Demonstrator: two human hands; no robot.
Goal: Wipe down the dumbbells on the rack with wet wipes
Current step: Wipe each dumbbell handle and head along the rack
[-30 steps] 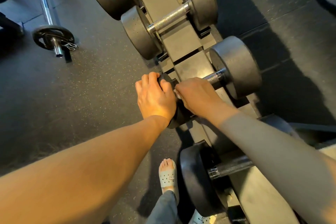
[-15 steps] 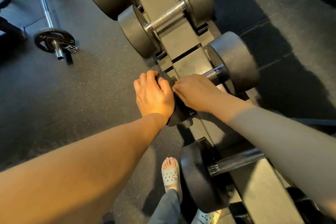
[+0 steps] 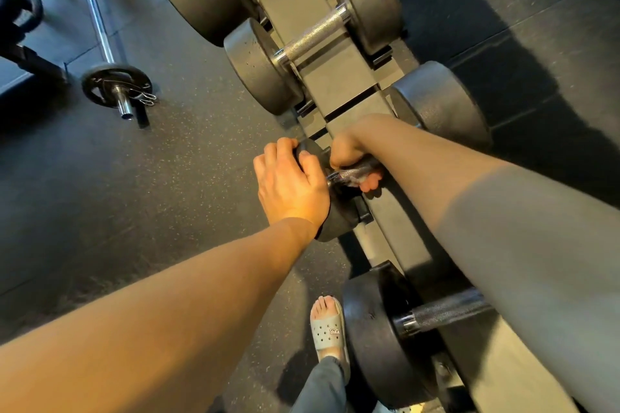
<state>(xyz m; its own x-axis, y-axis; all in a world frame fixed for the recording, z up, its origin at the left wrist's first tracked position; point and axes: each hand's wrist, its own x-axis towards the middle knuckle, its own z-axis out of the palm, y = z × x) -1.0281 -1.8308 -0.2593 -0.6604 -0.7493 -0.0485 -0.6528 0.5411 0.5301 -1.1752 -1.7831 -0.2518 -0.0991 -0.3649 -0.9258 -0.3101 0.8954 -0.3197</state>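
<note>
- Dumbbell — lies in a cradle of the rack. Its long axis runs crosswise, with one head at the front edge and the other at the back edge.
- Left hand — rests on the front head, fingers curled over its rim.
- Right hand — fingers wrapped round the handle, tips showing beneath. They press a pale wipe to the bar.
- Neighbouring dumbbell — lies parallel, one cradle along.
- Barbell — on the floor, well apart from the rack.

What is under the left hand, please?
The near head of a dumbbell on the rack. Its dark lower edge shows past the left hand, whose fingers bend over its rim. The head's face is covered.
</note>
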